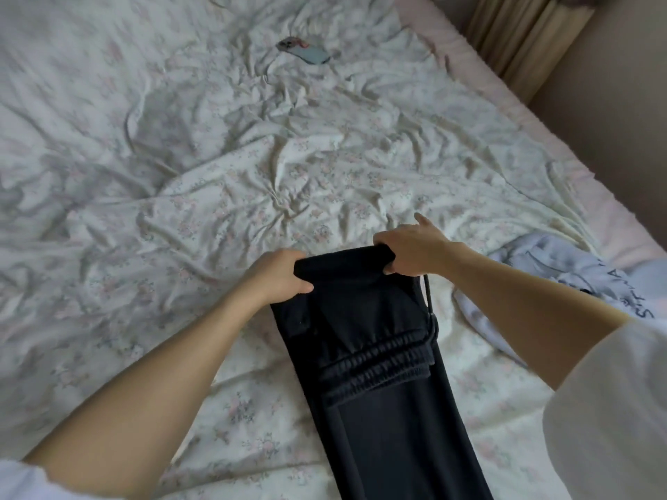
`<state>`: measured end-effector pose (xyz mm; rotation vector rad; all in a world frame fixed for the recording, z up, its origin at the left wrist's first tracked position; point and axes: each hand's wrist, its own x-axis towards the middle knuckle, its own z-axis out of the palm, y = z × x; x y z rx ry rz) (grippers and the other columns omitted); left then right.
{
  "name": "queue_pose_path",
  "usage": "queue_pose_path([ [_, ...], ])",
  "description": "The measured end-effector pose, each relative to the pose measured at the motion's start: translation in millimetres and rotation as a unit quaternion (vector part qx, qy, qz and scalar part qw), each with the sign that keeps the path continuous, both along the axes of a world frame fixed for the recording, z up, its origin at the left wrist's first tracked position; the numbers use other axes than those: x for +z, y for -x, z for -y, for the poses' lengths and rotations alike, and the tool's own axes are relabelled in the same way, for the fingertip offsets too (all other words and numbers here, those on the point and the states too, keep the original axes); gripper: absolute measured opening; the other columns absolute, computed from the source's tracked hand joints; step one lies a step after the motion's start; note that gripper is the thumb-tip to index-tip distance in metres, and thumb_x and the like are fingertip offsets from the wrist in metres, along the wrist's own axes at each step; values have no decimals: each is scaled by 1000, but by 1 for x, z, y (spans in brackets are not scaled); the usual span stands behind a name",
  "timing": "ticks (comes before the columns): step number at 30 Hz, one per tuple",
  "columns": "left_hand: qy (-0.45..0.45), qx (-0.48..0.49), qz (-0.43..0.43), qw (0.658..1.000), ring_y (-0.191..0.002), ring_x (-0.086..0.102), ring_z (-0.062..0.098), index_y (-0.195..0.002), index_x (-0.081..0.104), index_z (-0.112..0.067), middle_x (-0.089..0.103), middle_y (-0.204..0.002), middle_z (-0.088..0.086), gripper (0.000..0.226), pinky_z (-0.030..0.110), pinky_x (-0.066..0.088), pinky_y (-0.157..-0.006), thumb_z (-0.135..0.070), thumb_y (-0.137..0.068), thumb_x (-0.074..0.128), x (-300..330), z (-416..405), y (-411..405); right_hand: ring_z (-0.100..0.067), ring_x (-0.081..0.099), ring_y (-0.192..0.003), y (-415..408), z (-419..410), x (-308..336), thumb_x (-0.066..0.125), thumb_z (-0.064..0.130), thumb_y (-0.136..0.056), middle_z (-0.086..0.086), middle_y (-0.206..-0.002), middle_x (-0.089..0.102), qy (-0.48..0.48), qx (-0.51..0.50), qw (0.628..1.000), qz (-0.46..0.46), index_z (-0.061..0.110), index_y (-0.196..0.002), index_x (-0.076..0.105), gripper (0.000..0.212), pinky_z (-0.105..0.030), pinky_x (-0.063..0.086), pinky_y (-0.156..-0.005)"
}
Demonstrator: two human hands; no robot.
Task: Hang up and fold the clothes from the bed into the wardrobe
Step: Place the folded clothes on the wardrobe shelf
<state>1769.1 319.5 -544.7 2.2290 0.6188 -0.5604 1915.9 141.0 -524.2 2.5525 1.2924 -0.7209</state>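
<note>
Both hands grip the far fold of black trousers (375, 355) on the bed (216, 167).

The left hand (278, 274) and right hand (411, 252) each curl around a corner of the folded edge; the trousers stretch back toward the person, waistband doubled over. A pale garment (548, 283), perhaps a sweatshirt, lies just right.

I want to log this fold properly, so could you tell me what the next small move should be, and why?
Probably fold the gripped edge forward: both the left hand and the right hand hold the far fold of the black trousers, which lie long on the bed.
</note>
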Motion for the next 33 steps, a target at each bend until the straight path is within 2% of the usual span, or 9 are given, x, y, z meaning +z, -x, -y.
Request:
queue_pose_path([
  [4,-105,17,54,993,-85,57,20,-119,55,-19,64,-104,3,37,32,49,-71,-28,-86,66,31,-8,-21,-22,50,-114,-10,-7,20,59,31,-88,3,-104,62,-79,-31,991,103,22,-111,50,27,-47,10,-114],
  [10,-293,70,227,926,-76,61,31,-109,56,-18,66,-84,8,23,30,36,-57,-27,-88,61,64,2,-23,-27,44,-120,-9,-7,43,58,30,-88,-2,-116,56,-188,-72,956,213,18,-117,48,32,-49,12,-113],
  [16,-235,25,270,933,-71,61,29,-98,61,-15,67,-80,5,13,28,33,-54,-21,-87,61,52,53,46,-21,40,-126,47,52,39,61,27,-80,1,-116,57,-141,-21,976,165,17,-115,51,38,-48,-1,-114],
  [20,-200,-15,331,922,-57,60,29,-87,66,-8,66,-67,6,13,27,35,-47,-5,-76,70,54,89,90,-29,63,-97,90,97,46,74,5,-61,-11,-85,67,-232,19,953,192,2,-91,61,33,-63,21,-106],
  [23,-169,-77,362,913,-59,64,26,-85,67,-7,68,-71,4,20,29,45,-46,-4,-68,77,55,112,119,-29,66,-85,118,126,50,75,0,-58,-10,-81,67,-240,47,949,197,2,-102,65,46,-67,28,-99],
  [25,-140,-129,358,914,-64,66,24,-86,68,-7,70,-77,3,22,29,49,-46,-6,-67,79,51,132,143,-27,66,-87,141,150,47,75,0,-56,-8,-84,66,-213,79,956,187,8,-113,66,59,-67,28,-99],
  [28,-120,-189,332,917,-73,67,23,-89,67,-8,71,-88,1,22,28,49,-52,-8,-70,77,35,161,172,-26,66,-84,167,183,32,79,2,-45,-8,-84,64,-174,118,960,184,14,-110,69,66,-67,31,-95],
  [31,-100,-265,142,948,-118,51,17,-124,51,-16,49,-136,-3,37,29,48,-82,-27,-89,59,9,186,190,-25,63,-96,189,208,12,82,11,-49,-9,-97,63,-73,90,984,136,21,-118,64,72,-66,30,-98],
  [33,-53,-321,-1,946,-135,29,16,-137,37,-20,25,-152,-3,47,32,41,-97,-31,-93,50,-3,198,195,-20,40,-129,204,220,-4,69,23,-74,-6,-131,47,67,41,996,36,32,-141,36,75,-63,15,-108],
])
